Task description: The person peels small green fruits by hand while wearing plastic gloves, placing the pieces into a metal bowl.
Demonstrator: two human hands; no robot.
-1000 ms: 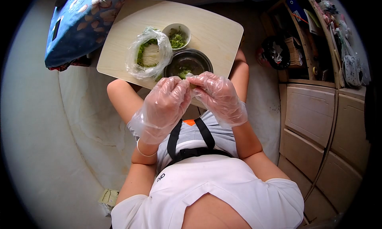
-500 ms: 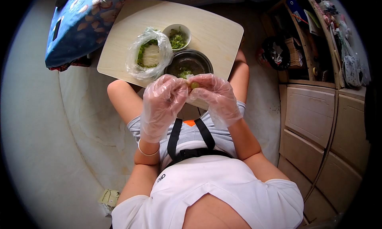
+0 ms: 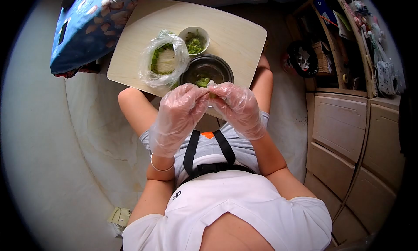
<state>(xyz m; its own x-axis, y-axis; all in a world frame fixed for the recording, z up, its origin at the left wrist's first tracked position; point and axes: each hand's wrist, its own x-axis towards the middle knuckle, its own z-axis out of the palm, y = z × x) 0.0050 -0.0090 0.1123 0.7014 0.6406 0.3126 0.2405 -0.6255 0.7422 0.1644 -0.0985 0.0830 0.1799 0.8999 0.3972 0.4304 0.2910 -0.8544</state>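
Both my hands wear clear plastic gloves and meet fingertip to fingertip over the near rim of a dark metal bowl (image 3: 226, 68). My left hand (image 3: 180, 109) is closed in a pinch. My right hand (image 3: 239, 105) is also pinched, its fingertips touching the left ones. Between them shows a bit of a small green round piece (image 3: 212, 95), like a grape, mostly hidden by the fingers. Green bits (image 3: 202, 81) lie in the metal bowl. Behind it, a white bowl (image 3: 205, 35) holds green scraps. An open clear plastic bag (image 3: 150, 74) on the left has green pieces inside.
The bowls and bag stand on a small pale table (image 3: 152, 15) in front of my knees. A bed with a blue floral cover (image 3: 87, 37) is at the back left. Wooden shelves and drawers (image 3: 339, 116) line the right side. A pale packet (image 3: 119, 216) sits on the floor.
My hands have turned slightly and the fingertips have drawn closer together. The green round piece, plainer before, is now mostly covered by fingers. The bowls and bag have not moved.
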